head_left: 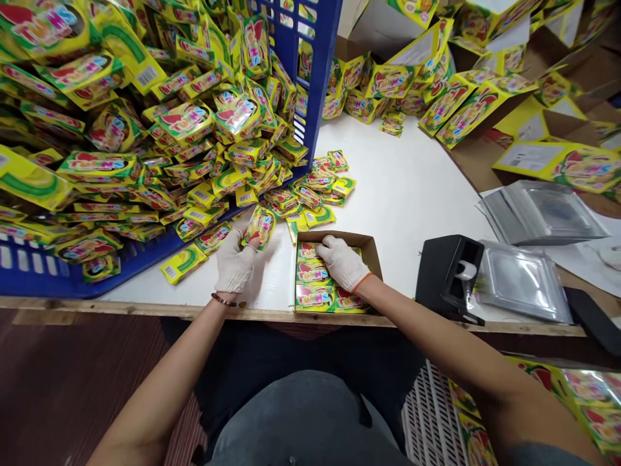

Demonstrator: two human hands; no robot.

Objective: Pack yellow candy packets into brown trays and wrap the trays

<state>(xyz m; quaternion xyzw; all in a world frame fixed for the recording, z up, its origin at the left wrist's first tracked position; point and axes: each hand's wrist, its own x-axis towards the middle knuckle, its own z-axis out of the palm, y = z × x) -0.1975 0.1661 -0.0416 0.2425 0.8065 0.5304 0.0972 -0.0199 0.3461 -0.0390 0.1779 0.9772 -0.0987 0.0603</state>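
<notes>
one small yellow packet (pixel 261 228) above the white surface (pixel 388 169), pinched in the partly closed grip of the gloved left hand (pixel 237 262), gloved right hand (pixel 343 264) curled over packets inside the open box (pixel 376 262), blue basket (pixel 155 259) heaped with packets at left

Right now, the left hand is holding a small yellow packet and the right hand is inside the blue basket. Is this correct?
Not quite: the head view shows the right hand inside the open cardboard box. The left hand is indeed holding a small yellow packet.
</notes>
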